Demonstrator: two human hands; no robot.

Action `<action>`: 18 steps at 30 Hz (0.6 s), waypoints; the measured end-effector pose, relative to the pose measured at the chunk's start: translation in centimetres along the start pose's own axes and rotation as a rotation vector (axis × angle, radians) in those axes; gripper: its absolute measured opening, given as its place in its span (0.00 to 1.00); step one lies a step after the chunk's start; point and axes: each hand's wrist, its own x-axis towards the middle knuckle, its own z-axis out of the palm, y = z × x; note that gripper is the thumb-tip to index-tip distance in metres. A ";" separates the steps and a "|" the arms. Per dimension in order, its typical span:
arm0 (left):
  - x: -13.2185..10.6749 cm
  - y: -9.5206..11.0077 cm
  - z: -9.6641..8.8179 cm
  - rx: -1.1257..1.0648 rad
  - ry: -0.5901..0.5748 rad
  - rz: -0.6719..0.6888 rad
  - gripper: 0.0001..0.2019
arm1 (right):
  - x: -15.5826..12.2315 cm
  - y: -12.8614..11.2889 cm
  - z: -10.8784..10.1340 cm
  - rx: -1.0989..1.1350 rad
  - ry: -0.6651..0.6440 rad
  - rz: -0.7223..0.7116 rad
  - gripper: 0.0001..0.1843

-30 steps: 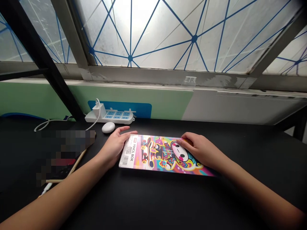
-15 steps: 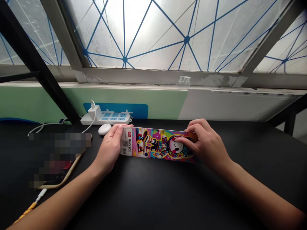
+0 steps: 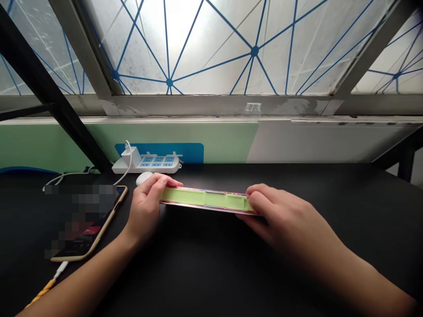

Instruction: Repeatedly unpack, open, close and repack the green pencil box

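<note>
A flat pencil box point(image 3: 205, 199) is held up on its long edge above the black table point(image 3: 211, 264), so only its light green side faces me, with a thin pink rim. My left hand point(image 3: 147, 204) grips its left end, fingers curled over the top. My right hand point(image 3: 277, 215) grips its right end, thumb and fingers closed around it. The colourful printed lid is turned away from view.
A phone point(image 3: 84, 224) with a cable lies at the left. A white power strip point(image 3: 147, 163) with a plugged charger sits by the wall, a small white oval case point(image 3: 142, 177) in front of it. A black diagonal frame bar point(image 3: 56, 97) rises at the left.
The box lay flat with its printed lid up; both hands have tipped it up and over until only its green edge shows. My view shifted slightly left.
</note>
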 end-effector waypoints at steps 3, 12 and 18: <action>-0.2 0.3 -0.2 0.068 -0.112 0.026 0.15 | -0.1 0.0 0.5 0.010 -0.036 0.003 0.07; -0.4 -0.8 -0.1 0.355 -0.504 0.301 0.11 | 0.2 0.7 2.7 -0.007 -0.166 -0.023 0.28; 0.2 -1.5 -0.8 0.758 -0.655 0.327 0.34 | 0.1 0.2 3.9 0.033 -0.274 -0.111 0.29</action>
